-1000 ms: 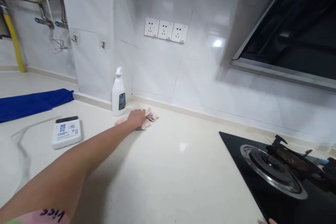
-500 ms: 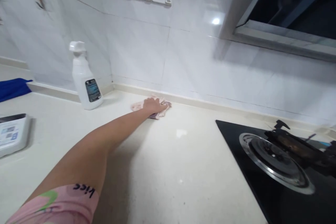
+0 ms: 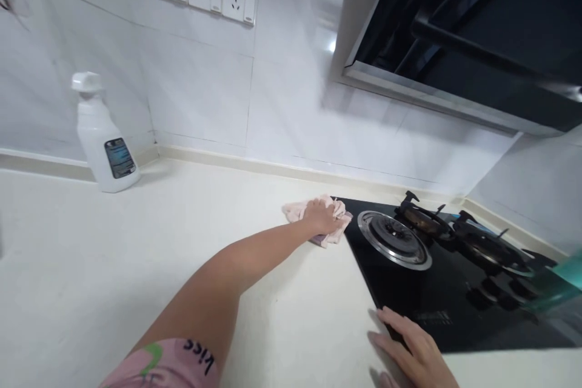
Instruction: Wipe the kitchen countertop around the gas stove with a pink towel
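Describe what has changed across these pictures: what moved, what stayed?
The left hand slid the pink cloth rightward along the counter, up to the black gas hob's edge; the right hand came further into view at the hob's front. The white spray bottle stayed put.

- My surface is a smooth cream countertop (image 3: 68, 267) running along the tiled wall and into the corner on my right.
- A low beige upstand (image 3: 254, 170) edges it at the back and turns the corner behind the hob.
- A white spray bottle (image 3: 104, 145) with a dark label stands upright toward the back on my left, just in front of the upstand.
- A bunched pink cloth (image 3: 295, 212) lies on the countertop, right at the hob's left edge and well apart from the bottle.
- A black glass gas hob (image 3: 445, 297) sits in the countertop on my right, with a strip of countertop running along its near side.
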`<action>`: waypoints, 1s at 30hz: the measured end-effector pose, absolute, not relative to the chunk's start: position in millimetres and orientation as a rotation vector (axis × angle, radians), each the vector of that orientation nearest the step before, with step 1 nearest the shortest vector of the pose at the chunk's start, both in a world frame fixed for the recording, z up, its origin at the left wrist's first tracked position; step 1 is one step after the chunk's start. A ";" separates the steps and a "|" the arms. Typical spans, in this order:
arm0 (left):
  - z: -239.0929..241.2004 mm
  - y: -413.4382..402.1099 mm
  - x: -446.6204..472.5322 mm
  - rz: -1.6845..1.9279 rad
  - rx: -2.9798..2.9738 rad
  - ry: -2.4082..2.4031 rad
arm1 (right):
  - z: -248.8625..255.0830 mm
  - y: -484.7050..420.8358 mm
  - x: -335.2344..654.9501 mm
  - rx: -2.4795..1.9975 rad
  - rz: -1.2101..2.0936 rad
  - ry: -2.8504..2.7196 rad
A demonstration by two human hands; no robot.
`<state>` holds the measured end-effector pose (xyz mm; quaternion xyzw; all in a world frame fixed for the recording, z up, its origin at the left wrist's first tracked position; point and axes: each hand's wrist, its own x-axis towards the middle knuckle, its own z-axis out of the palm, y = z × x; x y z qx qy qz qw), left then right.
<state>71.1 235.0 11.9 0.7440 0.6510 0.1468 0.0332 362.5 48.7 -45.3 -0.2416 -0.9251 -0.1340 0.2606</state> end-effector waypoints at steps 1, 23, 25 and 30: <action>11.4 222.1 76.6 0.453 2.300 1.984 | -44.6 42.9 360.1 -0.705 -0.293 -2.455; 7.4 -63.2 116.9 0.302 2.662 1.224 | -35.6 14.4 352.9 -1.000 -0.055 -1.867; 3.1 -73.3 100.0 0.324 2.701 1.197 | -38.1 8.5 352.1 -0.994 -0.071 -1.864; -6.4 -103.3 37.2 0.468 2.661 1.357 | -63.3 -9.0 376.0 -0.947 -0.094 -1.878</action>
